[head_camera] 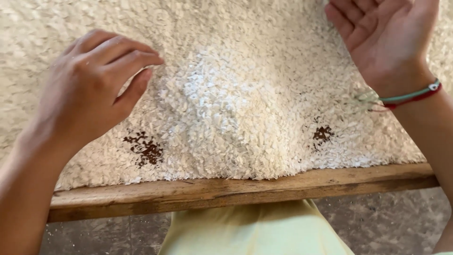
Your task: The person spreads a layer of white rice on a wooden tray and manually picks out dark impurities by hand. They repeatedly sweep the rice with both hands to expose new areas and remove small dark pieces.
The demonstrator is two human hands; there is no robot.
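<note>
A thick layer of small white flakes covers a flat wooden tray with a brown front rim. My left hand hovers over the flakes at the left, fingers curled loosely inward and holding nothing that I can see. My right hand is at the upper right, palm turned up and fingers apart, empty. A green and a red thread band circle my right wrist. A low mound of flakes rises in the middle between both hands.
Two bare dark brown patches show through the flakes, one at the lower left and one at the lower right. Pale yellow clothing is below the tray rim. Grey stone floor lies underneath.
</note>
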